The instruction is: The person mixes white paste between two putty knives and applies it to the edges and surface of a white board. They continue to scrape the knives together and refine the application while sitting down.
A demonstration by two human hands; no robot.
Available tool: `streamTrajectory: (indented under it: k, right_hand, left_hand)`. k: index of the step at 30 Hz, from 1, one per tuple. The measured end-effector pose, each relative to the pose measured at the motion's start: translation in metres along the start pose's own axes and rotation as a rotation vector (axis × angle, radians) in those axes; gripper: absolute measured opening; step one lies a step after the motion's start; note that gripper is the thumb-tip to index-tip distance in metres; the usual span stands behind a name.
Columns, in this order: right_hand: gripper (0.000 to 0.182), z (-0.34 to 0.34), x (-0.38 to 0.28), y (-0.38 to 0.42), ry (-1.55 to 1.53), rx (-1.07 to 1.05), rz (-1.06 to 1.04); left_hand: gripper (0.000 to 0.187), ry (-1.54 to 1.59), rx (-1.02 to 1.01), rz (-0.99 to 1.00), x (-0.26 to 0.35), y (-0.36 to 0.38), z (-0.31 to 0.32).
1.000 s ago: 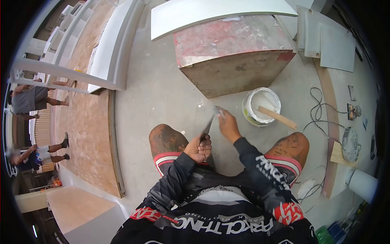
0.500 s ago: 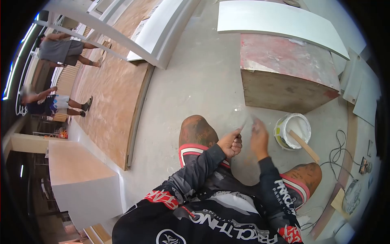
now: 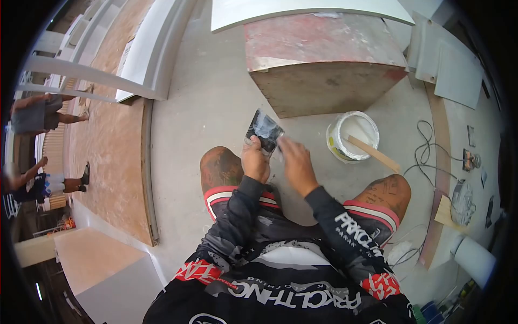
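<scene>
A dark flat plate [image 3: 264, 129] smeared with whitish paste is tilted up in front of me. My left hand [image 3: 256, 160] grips its lower end, thumb on its face. At the plate's right edge is my right hand [image 3: 297, 164], its fingers bent and blurred by motion; whether it holds something is too smeared to tell. To the right stands a white bucket [image 3: 337, 139] of white paste, with a wooden stick [image 3: 373, 153] leaning out over its rim.
A wooden box [image 3: 324, 86] with a reddish, stained top lies ahead, beside a white panel [image 3: 307, 6]. Cables [image 3: 426, 148] and a power tool [image 3: 471, 160] are on the right. Two people [image 3: 35, 114] stand at the far left near a large brown board [image 3: 110, 162].
The view has shifted right. The plate, seen edge-on before, now shows its smeared face. Both hands are raised higher, with the right hand close to the plate.
</scene>
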State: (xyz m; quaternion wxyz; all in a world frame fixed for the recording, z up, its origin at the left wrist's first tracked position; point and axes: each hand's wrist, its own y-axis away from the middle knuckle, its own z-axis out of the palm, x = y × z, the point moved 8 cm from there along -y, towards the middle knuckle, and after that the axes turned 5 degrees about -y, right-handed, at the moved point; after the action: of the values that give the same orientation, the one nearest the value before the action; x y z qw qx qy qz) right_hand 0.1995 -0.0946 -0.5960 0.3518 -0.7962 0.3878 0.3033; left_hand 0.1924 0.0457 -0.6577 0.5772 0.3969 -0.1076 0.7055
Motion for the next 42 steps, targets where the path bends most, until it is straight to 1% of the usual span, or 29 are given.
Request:
streamTrajectory:
  k: [1,2,3,5,6,7,9,11,12,13,14,15,16,17,18,21,23,24,25,27,28,31,34,36,37,39,40,41,42]
  right_hand:
    - [0.047,-0.002,0.035,-0.006,0.013,0.051,0.074]
    - [0.046,-0.01,0.051,-0.009,0.023,0.101,0.147]
    - [0.046,-0.012,0.053,-0.002,0.024,0.11,0.154]
    - [0.048,-0.027,0.036,0.002,0.0,0.083,0.151]
    - [0.045,-0.028,0.013,0.006,0.014,0.055,0.062]
    - [0.045,-0.025,0.002,0.013,0.02,0.057,0.064]
    - [0.044,-0.009,-0.016,0.02,-0.013,-0.052,0.024]
    - [0.044,-0.009,-0.008,0.015,0.002,-0.016,0.038]
    - [0.043,-0.008,-0.003,0.011,0.025,-0.026,0.035]
    - [0.043,-0.007,0.004,0.006,0.044,-0.034,0.034]
    - [0.051,-0.003,0.022,0.006,-0.016,-0.034,0.066]
    - [0.051,-0.006,0.04,0.006,-0.02,-0.028,0.069]
    - [0.052,-0.011,0.065,0.005,-0.052,-0.035,0.144]
    - [0.052,-0.014,0.075,0.002,-0.086,-0.043,0.221]
    - [0.052,-0.015,0.073,0.003,-0.09,-0.037,0.22]
    - [0.052,-0.031,0.032,0.011,-0.023,-0.049,0.152]
    - [0.05,-0.018,-0.01,0.018,-0.11,-0.149,-0.057]
    - [0.05,-0.014,-0.008,0.02,-0.109,-0.149,-0.048]
    - [0.049,-0.009,-0.003,0.019,-0.138,-0.149,-0.011]
    - [0.048,-0.002,0.008,0.019,-0.171,-0.149,0.032]
    - [0.046,-0.007,0.011,0.013,-0.112,-0.11,0.035]
    - [0.043,-0.019,0.016,0.009,-0.054,-0.061,0.038]
    - [0.043,-0.02,-0.002,0.019,-0.054,-0.106,-0.01]
    - [0.051,-0.012,-0.01,0.024,-0.042,-0.153,-0.011]
    - [0.051,-0.012,-0.001,0.021,-0.042,-0.154,-0.006]
    - [0.051,-0.014,0.039,0.01,0.018,-0.086,0.127]
    - [0.051,-0.016,0.051,0.01,0.013,-0.084,0.13]
    - [0.051,-0.02,0.066,0.009,-0.012,-0.081,0.195]
    - [0.051,-0.019,0.075,0.01,-0.04,-0.085,0.257]
  left_hand:
    - [0.014,-0.185,0.324,-0.016,0.013,0.016,0.012]
    - [0.014,-0.22,0.355,-0.047,0.014,0.022,0.023]
    - [0.014,-0.227,0.348,-0.053,0.006,0.019,0.01]
    - [0.017,-0.351,0.284,0.028,0.002,0.004,-0.014]
    - [0.017,-0.354,0.278,0.024,0.0,0.001,-0.019]
    - [0.02,-0.309,0.295,-0.025,-0.004,0.0,-0.02]
    - [0.023,-0.259,0.311,-0.078,-0.011,0.003,-0.012]
    - [0.027,-0.431,0.249,-0.117,-0.012,0.009,0.003]
    - [0.027,-0.435,0.253,-0.118,-0.012,0.01,-0.002]
    - [0.028,-0.59,0.239,-0.112,-0.01,0.01,-0.008]
    - [0.029,-0.745,0.221,-0.107,-0.007,0.009,-0.011]
    - [0.029,-0.752,0.219,-0.107,-0.005,0.008,-0.014]
    - [0.029,-0.794,0.181,-0.132,-0.004,0.004,-0.013]
    - [0.029,-0.838,0.144,-0.159,-0.003,0.0,-0.013]
    - [0.029,-0.844,0.142,-0.155,0.005,-0.008,-0.015]
    - [0.025,-0.975,0.065,-0.172,0.021,-0.028,-0.014]
    - [0.025,-0.882,0.086,-0.274,0.02,-0.03,-0.009]
    - [0.025,-0.995,-0.008,-0.222,0.015,-0.037,-0.012]
    - [0.025,-0.994,-0.009,-0.23,0.017,-0.038,-0.012]
    - [0.025,-1.116,-0.112,-0.261,0.018,-0.038,-0.007]
    - [0.025,-0.991,-0.042,-0.328,0.018,-0.035,-0.005]
    - [0.025,-1.006,-0.061,-0.301,0.015,-0.036,-0.003]
    - [0.025,-0.99,-0.027,-0.329,0.015,-0.038,-0.003]
    - [0.025,-0.97,-0.022,-0.359,0.009,-0.035,-0.003]
    - [0.025,-1.013,-0.077,-0.367,0.004,-0.032,0.002]
    - [0.026,-1.055,-0.127,-0.38,-0.004,-0.023,0.004]
    - [0.026,-1.127,-0.133,-0.346,-0.005,-0.019,0.005]
    - [0.026,-1.203,-0.143,-0.304,-0.002,-0.021,0.008]
    - [0.03,-1.228,-0.043,-0.171,-0.002,-0.037,-0.021]
